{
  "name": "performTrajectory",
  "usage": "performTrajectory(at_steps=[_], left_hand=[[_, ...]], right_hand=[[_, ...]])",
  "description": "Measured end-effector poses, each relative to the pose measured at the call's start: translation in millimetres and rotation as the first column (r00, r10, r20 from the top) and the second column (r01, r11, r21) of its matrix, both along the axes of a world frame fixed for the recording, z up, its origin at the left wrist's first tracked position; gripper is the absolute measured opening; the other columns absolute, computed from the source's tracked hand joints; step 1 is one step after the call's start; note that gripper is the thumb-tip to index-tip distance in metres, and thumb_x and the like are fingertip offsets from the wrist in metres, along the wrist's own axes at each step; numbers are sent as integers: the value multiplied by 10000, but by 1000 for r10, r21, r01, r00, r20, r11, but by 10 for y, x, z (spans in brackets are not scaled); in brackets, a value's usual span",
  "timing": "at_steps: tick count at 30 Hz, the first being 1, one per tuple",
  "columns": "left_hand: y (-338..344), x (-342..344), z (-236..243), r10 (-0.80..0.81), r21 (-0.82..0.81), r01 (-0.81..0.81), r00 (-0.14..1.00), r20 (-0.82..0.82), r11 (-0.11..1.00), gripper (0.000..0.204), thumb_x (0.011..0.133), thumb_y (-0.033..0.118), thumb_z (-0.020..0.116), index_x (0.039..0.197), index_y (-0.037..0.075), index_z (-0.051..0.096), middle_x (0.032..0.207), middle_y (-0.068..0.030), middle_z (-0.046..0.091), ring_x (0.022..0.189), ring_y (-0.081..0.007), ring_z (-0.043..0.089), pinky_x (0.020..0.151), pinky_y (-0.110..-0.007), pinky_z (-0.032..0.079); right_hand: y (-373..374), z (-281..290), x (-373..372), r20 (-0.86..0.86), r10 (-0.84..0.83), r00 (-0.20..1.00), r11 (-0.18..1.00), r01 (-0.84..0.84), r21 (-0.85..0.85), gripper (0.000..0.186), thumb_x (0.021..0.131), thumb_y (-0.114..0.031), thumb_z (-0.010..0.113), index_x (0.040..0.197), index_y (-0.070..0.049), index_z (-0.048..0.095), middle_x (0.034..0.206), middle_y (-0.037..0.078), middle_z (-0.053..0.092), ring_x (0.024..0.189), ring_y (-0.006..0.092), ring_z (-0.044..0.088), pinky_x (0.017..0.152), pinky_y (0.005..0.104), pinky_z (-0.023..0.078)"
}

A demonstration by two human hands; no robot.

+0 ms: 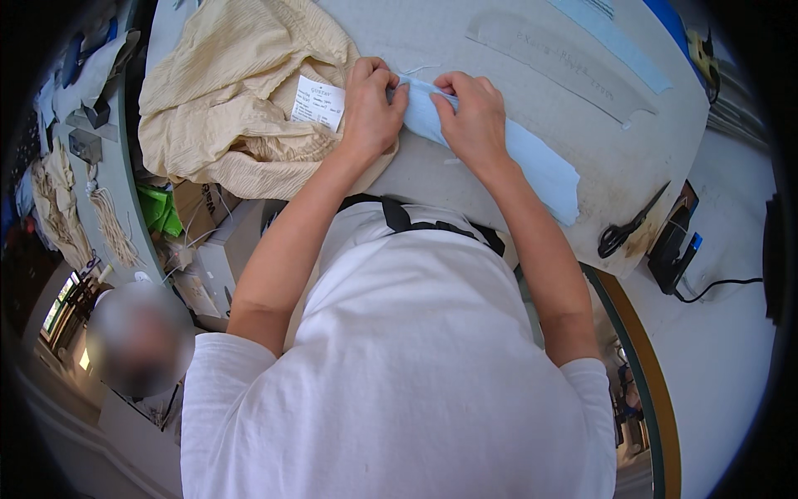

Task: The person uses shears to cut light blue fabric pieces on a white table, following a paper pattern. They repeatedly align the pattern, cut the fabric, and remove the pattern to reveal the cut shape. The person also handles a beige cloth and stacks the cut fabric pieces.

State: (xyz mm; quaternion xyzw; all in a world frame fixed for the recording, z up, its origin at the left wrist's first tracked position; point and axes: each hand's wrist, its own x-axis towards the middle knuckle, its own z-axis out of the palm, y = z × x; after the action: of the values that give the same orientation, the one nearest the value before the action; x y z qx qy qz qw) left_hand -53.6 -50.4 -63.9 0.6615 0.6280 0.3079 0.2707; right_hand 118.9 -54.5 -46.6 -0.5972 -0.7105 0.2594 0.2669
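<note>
A light blue strip of fabric (540, 166) lies slantwise on the table, its far left end between my two hands. My left hand (371, 108) is closed at that end, thumb and fingers together at the fabric's edge. My right hand (475, 121) bends over the strip a short way to the right, fingers and thumb pinching its upper edge. Beside my left hand spreads a crumpled beige garment (216, 83) with a crinkled texture. A white printed paper slip (318, 104) rests on the garment, close to my left wrist. A loose thread (420, 68) lies just beyond the strip.
Black-handled scissors (633, 229) lie near the table's right edge, beside a black device (672, 249) with a cable. Farther back are a curved pattern template (557, 62) and another light blue strip (619, 41). A side table (137, 233) holds coiled cord (110, 224). Another person (141, 341) is at left.
</note>
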Motion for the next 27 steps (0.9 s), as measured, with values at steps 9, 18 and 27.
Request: performTrajectory(at_steps=[9,18,27], left_hand=[[20,-11,222,96,-158,-99,995,-23,982,286,802,120,768,1014,-16,631,1034,-143,581,905,-273,591,807,-371,509],[142,-116,-21,-27,-167,-6,981,-194,986,262,662,130,844,748,-42,665,942,-205,584,928,-368,564,840,-435,470],[165,-129,186,18,-348,-30,999,-37,937,214,790,113,793,822,-18,626,760,-56,584,672,-157,530,629,-294,457]], right_hand=[[-300,240,830,73,-227,971,972,230,-46,368,794,-185,771,1118,-58,652,1040,111,673,996,289,611,907,418,458],[-1296,123,2003,134,-647,751,709,656,-259,424,816,-246,785,1151,-29,645,1040,131,679,930,264,632,851,387,513],[-1399,179,1809,57,-627,777,755,624,-199,336,815,-290,783,992,-22,685,982,125,671,928,288,624,821,402,495]])
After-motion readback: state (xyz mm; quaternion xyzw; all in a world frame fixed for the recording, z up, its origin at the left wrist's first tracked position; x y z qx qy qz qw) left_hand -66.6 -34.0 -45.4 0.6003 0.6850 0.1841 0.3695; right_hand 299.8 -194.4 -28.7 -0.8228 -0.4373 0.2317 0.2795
